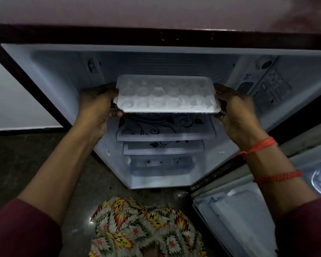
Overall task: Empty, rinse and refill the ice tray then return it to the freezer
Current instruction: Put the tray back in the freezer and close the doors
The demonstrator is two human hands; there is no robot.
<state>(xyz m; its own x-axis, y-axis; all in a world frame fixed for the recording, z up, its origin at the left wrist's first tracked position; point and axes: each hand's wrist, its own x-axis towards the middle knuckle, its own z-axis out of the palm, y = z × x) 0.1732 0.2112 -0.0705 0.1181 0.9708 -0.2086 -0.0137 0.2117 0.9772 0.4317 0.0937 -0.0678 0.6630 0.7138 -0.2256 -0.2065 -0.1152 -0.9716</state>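
Tray held level at freezer mouth; left hand and right hand grip its ends. Cells look frozen, so this is probably removal; next, draw it out level.

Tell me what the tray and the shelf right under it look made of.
Tray: likely white plastic, matte; its round cups and thin rim look moulded in one piece. Shelf: probably glass or clear plastic, smooth, printed with black floral swirls, with a pale frame; the picture leaves open which.
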